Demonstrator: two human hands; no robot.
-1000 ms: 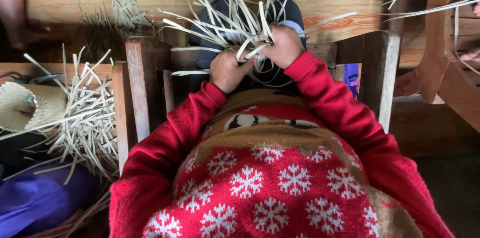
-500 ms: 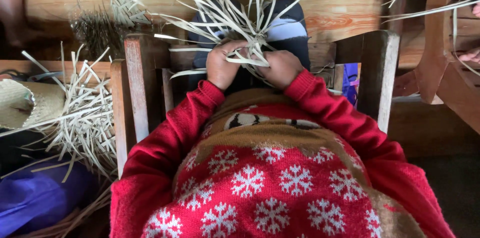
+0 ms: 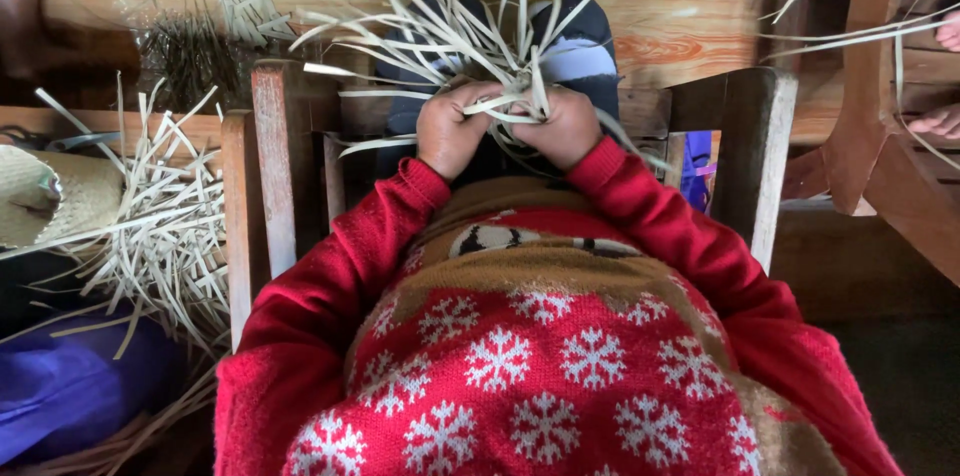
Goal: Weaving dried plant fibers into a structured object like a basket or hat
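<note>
At your far left a woven hat [image 3: 45, 201] lies beside a loose heap of straw [image 3: 160, 226], with a purple cloth [image 3: 70, 386] below them. Your left hand [image 3: 450, 131] is curled into a fist, closed on the pale straw strips [image 3: 450, 31] at the point where they bunch together. Your right hand [image 3: 565, 126] sits just beside it, also closed tight around the same bundle. The strips fan upward and outward from between your hands, above your dark-clad knees. Wooden chair posts [image 3: 760, 156] stand on either side of your red sleeves. At the far right edge, another person's fingers [image 3: 940, 121] touch more strips.
</note>
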